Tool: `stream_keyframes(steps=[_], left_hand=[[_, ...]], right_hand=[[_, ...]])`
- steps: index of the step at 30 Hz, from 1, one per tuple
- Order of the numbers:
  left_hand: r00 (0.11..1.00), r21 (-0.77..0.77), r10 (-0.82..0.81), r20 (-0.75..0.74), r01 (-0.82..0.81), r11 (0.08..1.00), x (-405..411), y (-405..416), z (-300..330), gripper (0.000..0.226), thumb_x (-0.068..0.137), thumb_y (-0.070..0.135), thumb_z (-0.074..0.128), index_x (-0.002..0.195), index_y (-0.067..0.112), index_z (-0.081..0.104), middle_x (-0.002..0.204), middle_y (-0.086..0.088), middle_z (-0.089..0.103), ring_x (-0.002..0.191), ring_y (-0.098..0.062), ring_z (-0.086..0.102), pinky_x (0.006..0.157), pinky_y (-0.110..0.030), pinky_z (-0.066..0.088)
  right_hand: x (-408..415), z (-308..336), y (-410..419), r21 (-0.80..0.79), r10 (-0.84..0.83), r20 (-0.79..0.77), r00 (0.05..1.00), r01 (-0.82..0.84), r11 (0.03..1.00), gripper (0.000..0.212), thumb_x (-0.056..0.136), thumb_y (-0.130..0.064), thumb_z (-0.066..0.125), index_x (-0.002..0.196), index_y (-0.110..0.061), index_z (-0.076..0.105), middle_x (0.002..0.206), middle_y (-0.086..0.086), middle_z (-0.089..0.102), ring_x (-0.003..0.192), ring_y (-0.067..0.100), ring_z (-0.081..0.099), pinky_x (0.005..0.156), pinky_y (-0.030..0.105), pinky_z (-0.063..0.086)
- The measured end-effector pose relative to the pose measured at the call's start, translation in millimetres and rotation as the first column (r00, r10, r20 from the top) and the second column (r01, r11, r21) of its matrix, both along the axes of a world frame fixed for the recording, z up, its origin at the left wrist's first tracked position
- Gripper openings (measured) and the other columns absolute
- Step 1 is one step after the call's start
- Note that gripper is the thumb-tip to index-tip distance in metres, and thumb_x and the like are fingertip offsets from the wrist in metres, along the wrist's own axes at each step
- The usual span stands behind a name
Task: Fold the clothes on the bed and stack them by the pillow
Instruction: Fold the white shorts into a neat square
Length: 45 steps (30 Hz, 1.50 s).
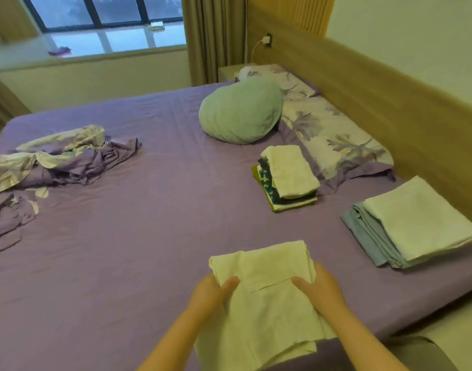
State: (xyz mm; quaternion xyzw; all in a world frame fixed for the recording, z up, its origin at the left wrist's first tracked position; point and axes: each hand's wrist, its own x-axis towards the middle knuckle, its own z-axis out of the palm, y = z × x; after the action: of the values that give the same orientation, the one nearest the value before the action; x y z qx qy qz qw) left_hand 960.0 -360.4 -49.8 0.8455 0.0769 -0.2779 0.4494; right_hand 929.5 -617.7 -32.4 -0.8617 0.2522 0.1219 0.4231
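Pale cloth [259, 298], half-folded, well short of the floral pillow [336, 145]: left hand [210, 290] and right hand [320, 287] pinch its side edges. Likely light, limp; hold corners.

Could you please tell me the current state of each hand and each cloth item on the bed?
left hand: grips the white garment's left edge
right hand: grips its right edge
white garment: partly folded, near bed edge
clothes stack: folded, beside the floral pillow
sheet pile: folded, flat
purple bedding: crumpled, unfolded
green cushion: resting on the floral pillow's edge
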Motion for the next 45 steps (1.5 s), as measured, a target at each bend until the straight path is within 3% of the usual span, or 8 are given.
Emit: stream_keyframes(steps=[7, 11, 16, 21, 25, 28, 36, 45], left_hand=[[0.978, -0.034, -0.209, 0.019, 0.21, 0.977, 13.9, -106.6, 55.8, 0.04, 0.086, 0.048, 0.062, 0.12, 0.035, 0.045, 0.113, 0.017, 0.058, 0.102, -0.006, 0.057, 0.082, -0.021, 0.044], [0.981, -0.027, -0.192, 0.029, 0.193, 0.981, 11.9, -182.0, 74.7, 0.038, 0.087, 0.044, 0.064, 0.117, 0.034, 0.045, 0.11, 0.012, 0.058, 0.099, -0.01, 0.056, 0.086, -0.025, 0.042], [0.996, -0.041, -0.091, 0.005, 0.091, 0.995, 9.6, -267.0, 89.8, 0.036, 0.082, 0.043, 0.07, 0.108, 0.023, 0.055, 0.1, 0.008, 0.063, 0.089, -0.009, 0.06, 0.074, -0.026, 0.047], [0.996, -0.094, -0.085, 0.018, 0.086, 0.992, 17.6, -332.1, 106.6, 0.026, 0.085, 0.033, 0.069, 0.101, 0.021, 0.054, 0.092, 0.009, 0.06, 0.084, -0.01, 0.058, 0.073, -0.028, 0.046], [0.989, -0.088, -0.146, 0.039, 0.149, 0.985, 39.3, -365.7, 111.4, 0.029, 0.088, 0.037, 0.066, 0.109, 0.023, 0.051, 0.096, 0.011, 0.056, 0.085, -0.007, 0.055, 0.068, -0.022, 0.043], [0.984, -0.051, -0.176, 0.008, 0.177, 0.983, 60.0, -384.9, 108.4, 0.033, 0.088, 0.038, 0.065, 0.111, 0.019, 0.051, 0.105, 0.003, 0.057, 0.095, -0.016, 0.055, 0.081, -0.027, 0.044], [0.976, -0.119, -0.206, -0.067, 0.198, 0.973, 118.9, -426.7, 89.2, 0.034, 0.093, 0.037, 0.058, 0.114, 0.011, 0.061, 0.116, -0.008, 0.063, 0.105, -0.024, 0.059, 0.098, -0.038, 0.046], [0.952, -0.323, -0.163, -0.26, 0.073, 0.943, 155.5, -485.3, 63.0, 0.024, 0.096, 0.022, 0.054, 0.119, 0.015, 0.059, 0.114, -0.005, 0.064, 0.101, -0.022, 0.063, 0.088, -0.038, 0.053]], right_hand=[[-14.9, 66.2, -118.8, 0.066, -0.045, 0.054, 0.998, 0.042, 0.997, 0.036, 0.089, -0.021, 0.063, 0.122, -0.012, 0.053, 0.12, 0.0, 0.059, 0.101, 0.013, 0.055, 0.088, 0.029, 0.048], [-16.5, 90.8, -194.6, 0.025, -0.017, 0.031, 0.999, 0.017, 1.0, 0.049, 0.09, -0.017, 0.056, 0.136, -0.008, 0.042, 0.133, 0.009, 0.052, 0.107, 0.019, 0.052, 0.079, 0.022, 0.041], [-15.4, 116.4, -277.8, 0.038, -0.041, 0.06, 0.997, 0.039, 0.998, 0.033, 0.086, -0.01, 0.057, 0.118, -0.005, 0.055, 0.112, 0.009, 0.062, 0.1, 0.022, 0.059, 0.085, 0.031, 0.049], [-4.5, 132.2, -341.3, 0.018, -0.059, 0.091, 0.994, 0.057, 0.998, 0.032, 0.087, -0.007, 0.057, 0.118, -0.001, 0.054, 0.116, 0.013, 0.06, 0.107, 0.028, 0.057, 0.085, 0.031, 0.046], [11.3, 132.4, -376.1, 0.029, -0.046, 0.059, 0.997, 0.044, 0.999, 0.039, 0.085, -0.006, 0.056, 0.123, -0.003, 0.052, 0.123, 0.016, 0.058, 0.113, 0.027, 0.055, 0.087, 0.033, 0.047], [21.2, 128.5, -394.3, 0.042, -0.025, 0.0, 1.0, 0.025, 0.999, 0.051, 0.086, -0.006, 0.056, 0.135, -0.005, 0.042, 0.136, 0.014, 0.049, 0.124, 0.025, 0.048, 0.083, 0.023, 0.043], [52.6, 115.8, -437.3, 0.034, -0.199, 0.072, 0.977, 0.197, 0.98, 0.061, 0.088, -0.007, 0.064, 0.142, -0.009, 0.038, 0.144, 0.011, 0.042, 0.133, 0.02, 0.04, 0.097, 0.026, 0.038], [115.3, 77.7, -502.5, -0.073, -0.196, 0.072, 0.978, 0.201, 0.977, 0.051, 0.091, -0.004, 0.059, 0.139, -0.01, 0.043, 0.139, 0.008, 0.05, 0.128, 0.021, 0.046, 0.095, 0.029, 0.041]])
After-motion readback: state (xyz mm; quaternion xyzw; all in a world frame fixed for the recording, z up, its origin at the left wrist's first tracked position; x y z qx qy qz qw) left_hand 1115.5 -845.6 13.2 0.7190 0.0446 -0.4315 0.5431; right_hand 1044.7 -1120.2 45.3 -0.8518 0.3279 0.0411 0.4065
